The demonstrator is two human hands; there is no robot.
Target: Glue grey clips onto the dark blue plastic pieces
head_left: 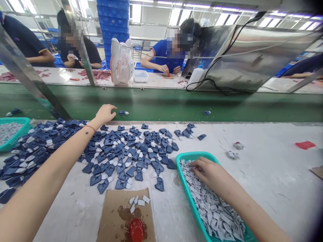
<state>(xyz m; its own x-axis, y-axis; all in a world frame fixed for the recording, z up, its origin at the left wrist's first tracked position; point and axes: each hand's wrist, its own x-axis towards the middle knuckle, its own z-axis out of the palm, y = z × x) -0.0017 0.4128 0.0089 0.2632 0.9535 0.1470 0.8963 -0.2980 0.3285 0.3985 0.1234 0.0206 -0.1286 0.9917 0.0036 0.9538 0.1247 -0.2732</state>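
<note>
My left hand (106, 113) reaches over the near edge of the green belt (164, 104), fingers apart and holding nothing. A navy piece with a white tip (123, 113) lies on the belt just right of its fingers. Many navy pieces (131, 144) are spread below and beside that arm. My right hand (205, 169) is in the teal basket (180, 188), its fingertips down among small grey-white pieces (214, 208); whether they grip one is hidden. On the cardboard (108, 215) are a few white pieces (141, 202) and a red cup-like object (137, 230).
A second teal basket (26, 129) stands at the far left. A slanted metal post (50, 90) rises near my left arm. Across the belt, people sit at a table with a plastic bag (121, 64) and a white bottle (195, 78). A red scrap (305, 145) lies at right.
</note>
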